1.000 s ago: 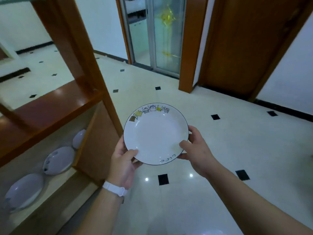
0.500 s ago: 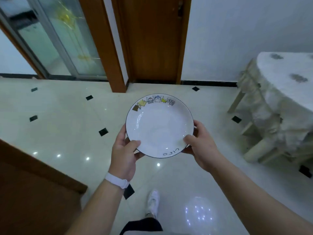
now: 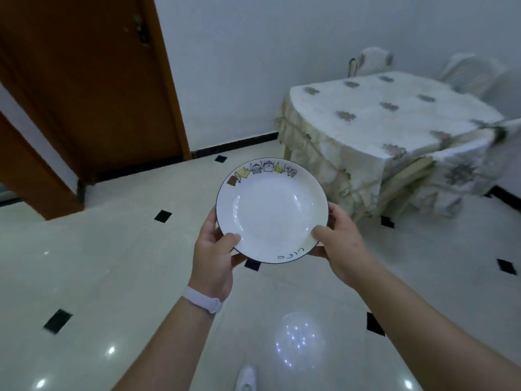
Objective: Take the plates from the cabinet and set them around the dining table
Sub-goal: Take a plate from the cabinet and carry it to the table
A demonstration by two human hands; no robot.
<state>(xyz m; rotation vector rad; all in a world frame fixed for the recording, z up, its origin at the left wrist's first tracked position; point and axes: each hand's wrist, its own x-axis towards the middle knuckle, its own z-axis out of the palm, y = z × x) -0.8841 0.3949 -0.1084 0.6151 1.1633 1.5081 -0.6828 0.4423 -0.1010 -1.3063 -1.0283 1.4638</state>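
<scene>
I hold a white plate (image 3: 272, 210) with a dark rim and small cartoon figures along its far edge, level in front of me above the floor. My left hand (image 3: 214, 255) grips its near-left rim, thumb on top. My right hand (image 3: 338, 246) grips the near-right rim the same way. The dining table (image 3: 375, 122), covered in a white flowered cloth with a ruffled skirt, stands ahead to the right, with nothing on its top. The cabinet is out of view.
Cloth-covered chairs (image 3: 375, 59) stand behind the table and one chair (image 3: 462, 170) at its near right corner. A brown wooden door (image 3: 93, 88) fills the upper left. Glossy tiled floor (image 3: 127, 249) stretches between me and the table. My shoe (image 3: 246, 379) shows at the bottom.
The view has swung right, away from the cabinet and its plates. The dining table has come into fuller view. Both hands keep the same grip on the plate.
</scene>
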